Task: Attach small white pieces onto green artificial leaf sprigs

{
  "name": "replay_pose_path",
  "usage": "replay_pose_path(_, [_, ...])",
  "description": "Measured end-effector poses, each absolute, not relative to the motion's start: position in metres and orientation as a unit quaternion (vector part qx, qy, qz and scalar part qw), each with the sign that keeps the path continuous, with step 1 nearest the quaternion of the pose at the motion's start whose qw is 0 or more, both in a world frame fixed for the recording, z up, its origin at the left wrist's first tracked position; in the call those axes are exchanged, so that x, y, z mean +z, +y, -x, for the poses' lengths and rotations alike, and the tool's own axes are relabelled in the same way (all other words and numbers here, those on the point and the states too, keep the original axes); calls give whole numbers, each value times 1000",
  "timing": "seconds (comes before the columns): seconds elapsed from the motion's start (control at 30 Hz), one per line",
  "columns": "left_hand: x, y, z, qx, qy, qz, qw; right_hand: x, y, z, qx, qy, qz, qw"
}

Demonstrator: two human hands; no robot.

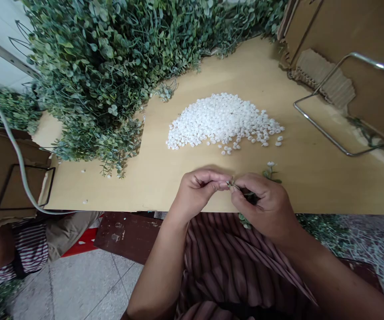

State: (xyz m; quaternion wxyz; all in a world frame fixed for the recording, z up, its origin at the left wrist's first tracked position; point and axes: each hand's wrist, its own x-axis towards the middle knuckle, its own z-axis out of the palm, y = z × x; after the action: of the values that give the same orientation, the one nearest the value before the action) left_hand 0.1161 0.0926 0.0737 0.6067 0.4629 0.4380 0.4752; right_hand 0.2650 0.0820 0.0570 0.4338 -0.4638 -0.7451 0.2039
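My left hand (196, 189) and my right hand (265, 204) meet at the near edge of a pale wooden table (178, 178). Together they pinch a small green artificial sprig (247, 194); its stem runs under my right palm, and one white bud (271, 164) shows above that hand. My left fingertips press on the sprig's tip, where something tiny sits that I cannot make out. A heap of small white flower buds (223, 120) lies on the table just beyond my hands.
A big pile of artificial green foliage (112, 66) covers the table's far left. Cardboard boxes (354, 49) and a metal wire frame (328, 111) stand at the right. Another person's striped sleeve (21, 253) shows at the lower left, with a white cable (15, 151) above it.
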Motion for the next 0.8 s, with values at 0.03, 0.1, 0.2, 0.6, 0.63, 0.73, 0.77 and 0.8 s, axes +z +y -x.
replay_pose_path(0.03, [74,93,-116,476,438,-463,606,57,82,-265,198,-746,462,436])
replay_pose_path(0.1, [74,93,-117,481,434,-465,604,57,82,-265,194,-748,458,439])
replay_pose_path(0.2, [74,94,-119,478,437,-461,606,56,82,-266,195,-749,455,440])
replay_pose_path(0.6, [72,95,-123,463,449,-418,640,56,85,-268,262,-731,460,431])
replay_pose_path(0.63, [72,95,-123,463,445,-418,643,57,85,-268,269,-727,462,430])
replay_pose_path(0.73, [71,95,-123,459,440,-423,645,58,86,-269,287,-719,464,430])
replay_pose_path(0.77, [70,95,-123,458,440,-427,643,57,85,-269,294,-716,465,431])
replay_pose_path(0.8, [69,96,-123,458,440,-434,638,57,85,-268,300,-713,466,429])
